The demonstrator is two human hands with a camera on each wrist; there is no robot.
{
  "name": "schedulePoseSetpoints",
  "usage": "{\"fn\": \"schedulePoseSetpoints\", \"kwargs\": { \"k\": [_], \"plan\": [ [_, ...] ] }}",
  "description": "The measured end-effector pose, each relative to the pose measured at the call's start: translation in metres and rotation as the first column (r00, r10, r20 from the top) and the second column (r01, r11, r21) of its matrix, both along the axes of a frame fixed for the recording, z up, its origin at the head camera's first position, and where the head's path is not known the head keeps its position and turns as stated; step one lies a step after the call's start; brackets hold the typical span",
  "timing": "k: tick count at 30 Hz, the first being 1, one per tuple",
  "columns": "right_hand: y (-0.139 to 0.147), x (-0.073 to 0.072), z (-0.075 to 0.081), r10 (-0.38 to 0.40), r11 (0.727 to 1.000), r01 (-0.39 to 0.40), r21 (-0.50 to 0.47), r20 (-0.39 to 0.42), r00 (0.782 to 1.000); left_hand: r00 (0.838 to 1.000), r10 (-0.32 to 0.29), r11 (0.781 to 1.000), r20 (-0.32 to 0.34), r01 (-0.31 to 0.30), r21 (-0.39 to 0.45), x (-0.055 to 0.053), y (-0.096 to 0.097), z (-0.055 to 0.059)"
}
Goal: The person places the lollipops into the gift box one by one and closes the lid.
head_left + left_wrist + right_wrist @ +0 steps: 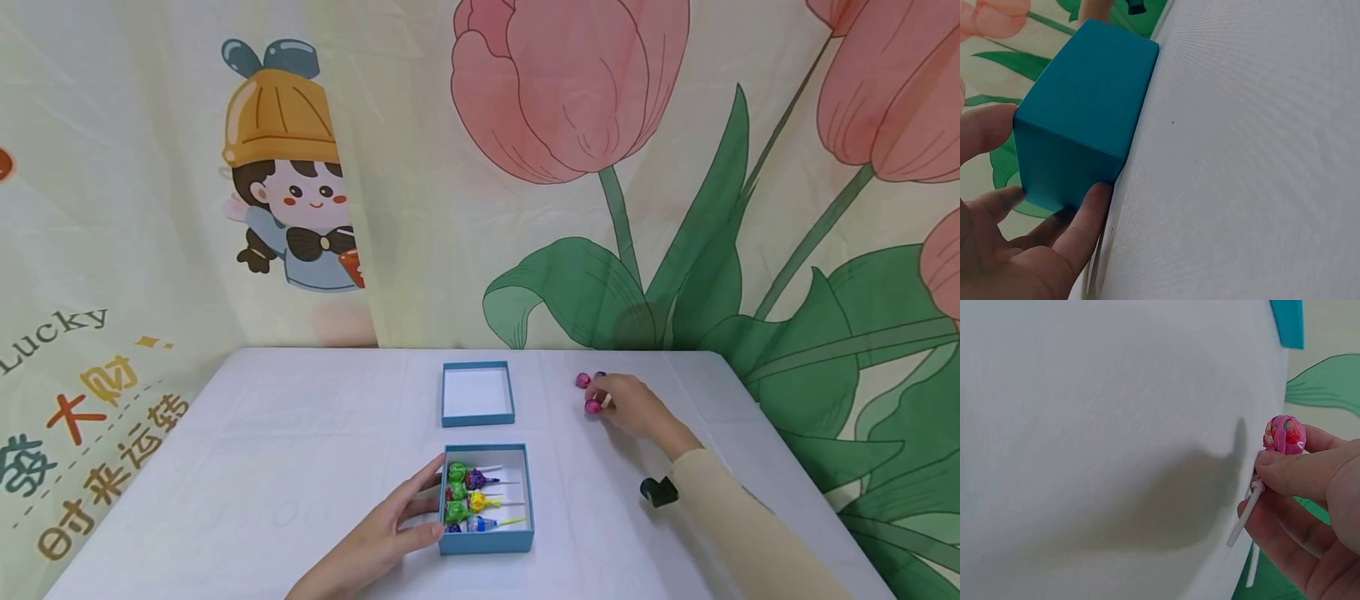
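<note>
A blue box (486, 543) with a white inside stands near the front of the white table, holding several wrapped lollipops (477, 502) in green, purple, yellow and blue, sticks to the right. My left hand (393, 525) rests against its left side, fingers extended and thumb by the front corner. In the left wrist view those fingertips (1099, 194) touch the blue wall (1085, 94). Back right, my right hand (633, 406) pinches a pink-wrapped lollipop (1285, 434) between thumb and finger. A second white stick (1253, 565) shows behind its own. Another pink lollipop (582, 380) lies beside the fingers.
Behind the box lies a shallow blue tray-like lid (477, 421), white inside. A small dark-wrapped lollipop (601, 374) is partly visible by the right hand. A black device (659, 492) sits at the right wrist. A printed cloth (420, 208) hangs along the table's back edge.
</note>
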State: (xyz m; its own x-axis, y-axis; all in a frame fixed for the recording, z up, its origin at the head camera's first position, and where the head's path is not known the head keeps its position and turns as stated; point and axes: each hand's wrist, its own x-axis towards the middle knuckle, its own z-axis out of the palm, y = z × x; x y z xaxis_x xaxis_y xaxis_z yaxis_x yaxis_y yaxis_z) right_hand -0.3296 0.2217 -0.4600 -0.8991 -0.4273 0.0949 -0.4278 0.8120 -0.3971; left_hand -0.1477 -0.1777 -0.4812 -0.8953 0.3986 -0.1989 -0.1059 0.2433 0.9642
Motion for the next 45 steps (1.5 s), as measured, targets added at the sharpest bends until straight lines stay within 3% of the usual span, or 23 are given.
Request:
{"fn": "schedulePoseSetpoints", "kwargs": {
  "k": [6,13,27,35,45],
  "plan": [
    [-0.015,0.009,0.012,0.065,0.995,-0.066,-0.069,-0.006,0.998,1.0,0.002,1.0,-0.002,-0.002,-0.002,-0.001,0.0,0.0],
    [-0.041,0.031,0.032,0.128,0.986,-0.127,-0.11,-0.001,0.992,1.0,-0.002,1.0,0.002,0.002,0.0,-0.001,0.0,0.0],
    [-0.094,0.074,0.063,0.314,0.932,-0.314,-0.182,-0.03,0.949,1.0,0.014,1.0,0.02,-0.013,-0.01,-0.001,0.001,-0.002],
    [-0.119,0.092,0.063,0.379,0.901,-0.371,-0.226,-0.01,0.926,1.0,0.006,1.0,0.026,-0.006,-0.002,-0.002,0.0,-0.002],
    [-0.137,0.097,0.046,0.395,0.905,-0.389,-0.173,0.004,0.918,1.0,-0.017,1.0,-0.002,0.017,0.007,-0.001,-0.001,0.0]
  ]
}}
